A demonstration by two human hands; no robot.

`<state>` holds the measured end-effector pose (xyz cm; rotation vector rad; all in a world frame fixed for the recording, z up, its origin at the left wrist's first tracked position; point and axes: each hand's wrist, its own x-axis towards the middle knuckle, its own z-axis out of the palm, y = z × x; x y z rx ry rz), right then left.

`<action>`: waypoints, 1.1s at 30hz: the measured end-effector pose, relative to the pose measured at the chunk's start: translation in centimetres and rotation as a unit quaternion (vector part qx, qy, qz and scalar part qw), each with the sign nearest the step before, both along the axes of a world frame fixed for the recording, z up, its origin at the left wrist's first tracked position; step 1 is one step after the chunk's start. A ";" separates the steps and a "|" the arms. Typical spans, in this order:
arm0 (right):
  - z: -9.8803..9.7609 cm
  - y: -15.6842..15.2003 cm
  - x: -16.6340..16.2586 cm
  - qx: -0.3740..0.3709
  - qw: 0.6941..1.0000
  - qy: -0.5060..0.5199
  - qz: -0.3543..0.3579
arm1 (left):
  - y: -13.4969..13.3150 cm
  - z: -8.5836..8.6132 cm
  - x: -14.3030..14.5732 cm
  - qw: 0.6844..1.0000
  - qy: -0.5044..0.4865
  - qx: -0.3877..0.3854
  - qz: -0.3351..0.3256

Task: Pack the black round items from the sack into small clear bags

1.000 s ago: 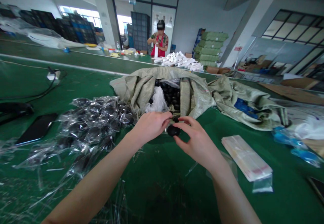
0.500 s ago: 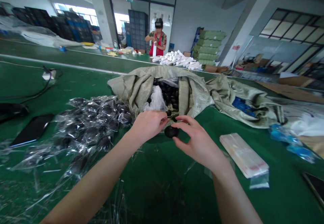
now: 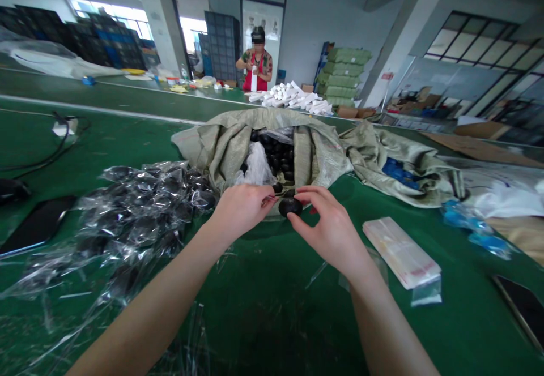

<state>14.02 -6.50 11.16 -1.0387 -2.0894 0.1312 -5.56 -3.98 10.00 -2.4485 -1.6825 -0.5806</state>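
Observation:
My right hand (image 3: 329, 226) pinches a smooth, rounded black piece (image 3: 290, 206) between thumb and fingers, in front of the sack's mouth. Close beside it is my left hand (image 3: 242, 209), its fingers pressed together; whatever they hold is hidden. Behind both hands the woven sack (image 3: 323, 152) lies open on its side, with many similar black pieces (image 3: 278, 155) and a crumpled clear plastic bag (image 3: 257, 163) inside. A pile of black pieces in clear wrappers (image 3: 147, 200) spreads to the left. On the right lies a stack of flat clear bags (image 3: 402, 251).
The green table (image 3: 272, 308) carries a phone (image 3: 36, 223) at left and another phone (image 3: 521, 305) at right. A second sack (image 3: 395, 166) holds blue items. Across the table a person (image 3: 256, 62) stands behind a heap of white boxes (image 3: 293, 97).
The black piece in my right hand has shifted slightly up and turned, and my fingers close nearer around it. The whole view has moved a little, so the surroundings sit further left.

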 end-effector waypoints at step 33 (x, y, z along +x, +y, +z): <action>-0.5 0.1 -0.6 -0.004 0.998 0.047 -0.039 | 0.1 -0.3 0.2 1.000 -0.014 -0.025 0.008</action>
